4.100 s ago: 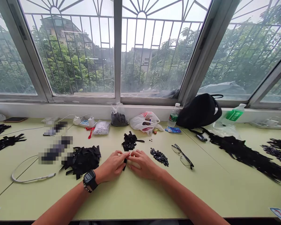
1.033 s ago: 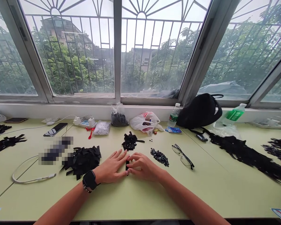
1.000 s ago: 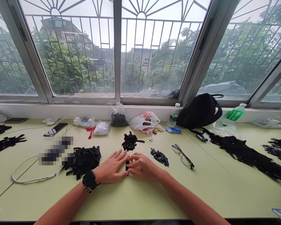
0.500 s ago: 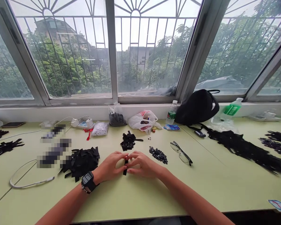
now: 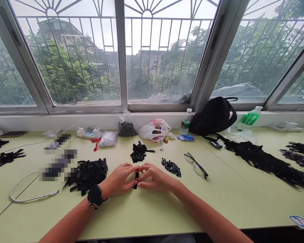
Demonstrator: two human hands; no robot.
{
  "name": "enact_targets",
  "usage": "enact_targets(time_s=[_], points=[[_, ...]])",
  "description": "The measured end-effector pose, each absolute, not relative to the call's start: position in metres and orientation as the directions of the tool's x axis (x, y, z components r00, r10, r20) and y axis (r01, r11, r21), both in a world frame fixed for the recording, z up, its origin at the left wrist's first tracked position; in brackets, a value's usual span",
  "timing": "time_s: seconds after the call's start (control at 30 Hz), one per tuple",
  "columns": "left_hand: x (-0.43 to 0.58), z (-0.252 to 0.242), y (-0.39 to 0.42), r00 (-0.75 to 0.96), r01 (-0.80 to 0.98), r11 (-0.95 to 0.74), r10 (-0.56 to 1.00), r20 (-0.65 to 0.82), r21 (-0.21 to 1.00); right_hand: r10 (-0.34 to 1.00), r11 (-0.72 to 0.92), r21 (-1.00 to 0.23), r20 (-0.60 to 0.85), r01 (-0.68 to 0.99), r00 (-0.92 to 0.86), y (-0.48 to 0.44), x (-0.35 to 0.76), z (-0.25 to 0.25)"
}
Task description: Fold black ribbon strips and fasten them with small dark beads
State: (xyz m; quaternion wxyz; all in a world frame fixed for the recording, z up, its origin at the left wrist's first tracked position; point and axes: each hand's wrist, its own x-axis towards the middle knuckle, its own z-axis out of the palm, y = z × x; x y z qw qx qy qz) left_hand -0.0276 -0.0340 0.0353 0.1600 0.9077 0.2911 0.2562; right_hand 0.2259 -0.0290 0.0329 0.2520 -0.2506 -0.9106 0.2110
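A long pale green worktop (image 5: 142,216) runs beneath a row of barred windows (image 5: 147,57), with trees and buildings outside. The person's left hand (image 5: 119,180) and right hand (image 5: 154,177) sit close together on it, fingers curved inward, both closed on the upper end of a narrow black strip (image 5: 136,181), whose lower end shows below the fingers.

Just left of the strip lies a heap of black cut pieces (image 5: 87,175). Straight beyond it is a smaller black heap (image 5: 139,152), and farther back, against the window ledge, a white plastic bag (image 5: 155,130). To its right are scattered dark beads (image 5: 171,167), then a pair of glasses (image 5: 196,166). Well to the right, a black bag (image 5: 214,116) rests against the ledge.
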Motion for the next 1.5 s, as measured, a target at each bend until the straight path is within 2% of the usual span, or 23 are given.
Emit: enact_targets(time_s=[0.17, 0.3, 0.47, 0.63, 0.8, 0.9, 1.1, 1.5], points=[[-0.027, 0.038, -0.034, 0.715, 0.443, -0.779, 0.606, 0.349, 0.443, 0.575, 0.770, -0.534, 0.343, 0.350, -0.743, -0.029, 0.228, 0.035], [-0.028, 0.038, -0.034, 0.717, 0.468, -0.775, 0.614, 0.329, 0.425, 0.624, 0.755, -0.529, 0.399, 0.387, -0.672, -0.024, 0.230, 0.028], [-0.029, 0.036, -0.032, 0.714, 0.490, -0.766, 0.626, 0.313, 0.416, 0.706, 0.699, -0.381, 0.499, 0.605, -0.502, -0.010, 0.244, 0.024], [-0.030, 0.034, -0.030, 0.719, 0.468, -0.770, 0.617, 0.321, 0.433, 0.775, 0.546, -0.275, 0.524, 0.791, -0.353, 0.005, 0.269, 0.031], [-0.031, 0.032, -0.029, 0.713, 0.452, -0.766, 0.618, 0.330, 0.457, 0.870, 0.370, -0.213, 0.420, 0.905, -0.257, 0.012, 0.291, 0.035], [-0.031, 0.032, -0.028, 0.709, 0.457, -0.761, 0.624, 0.328, 0.460, 0.909, 0.325, -0.172, 0.327, 0.930, -0.258, 0.014, 0.297, 0.031], [-0.031, 0.030, -0.027, 0.701, 0.452, -0.762, 0.625, 0.343, 0.464, 0.919, 0.337, -0.158, 0.271, 0.928, -0.287, 0.016, 0.297, 0.023], [-0.031, 0.029, -0.028, 0.701, 0.454, -0.762, 0.626, 0.342, 0.462, 0.937, 0.315, -0.245, 0.236, 0.917, -0.258, 0.013, 0.301, 0.030]])
